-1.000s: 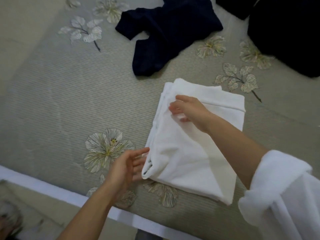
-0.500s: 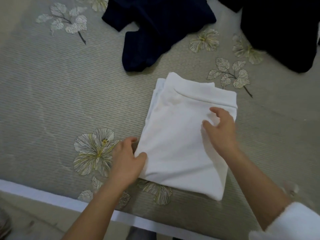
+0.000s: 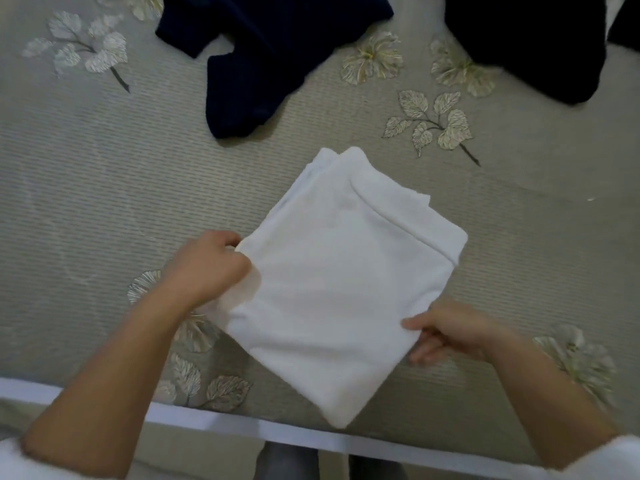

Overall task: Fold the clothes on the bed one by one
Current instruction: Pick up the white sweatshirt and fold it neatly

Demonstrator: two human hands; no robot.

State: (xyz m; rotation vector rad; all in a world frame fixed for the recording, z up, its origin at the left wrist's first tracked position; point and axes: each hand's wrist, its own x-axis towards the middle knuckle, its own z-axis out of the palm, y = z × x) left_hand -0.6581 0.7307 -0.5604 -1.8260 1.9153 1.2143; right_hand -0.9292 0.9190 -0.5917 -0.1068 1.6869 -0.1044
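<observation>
A white garment [image 3: 339, 282], folded into a thick rectangle, lies tilted near the front edge of the bed [image 3: 86, 174]. My left hand [image 3: 207, 268] grips its left edge with curled fingers. At the right edge, my right hand [image 3: 450, 332] pinches the fabric, thumb on top and fingers underneath. A dark navy garment [image 3: 263, 53] lies unfolded farther back, and a black garment [image 3: 540, 43] sits crumpled at the back right.
The bed cover is grey-green with embroidered flowers and leaves. A white bed border [image 3: 242, 427] runs along the front edge, with floor beyond it. Bare bed surface stretches to the left of the white garment.
My right hand slid from the top of the white garment down to its right edge and took hold. My left hand moved up the left edge. The garment has turned slightly.
</observation>
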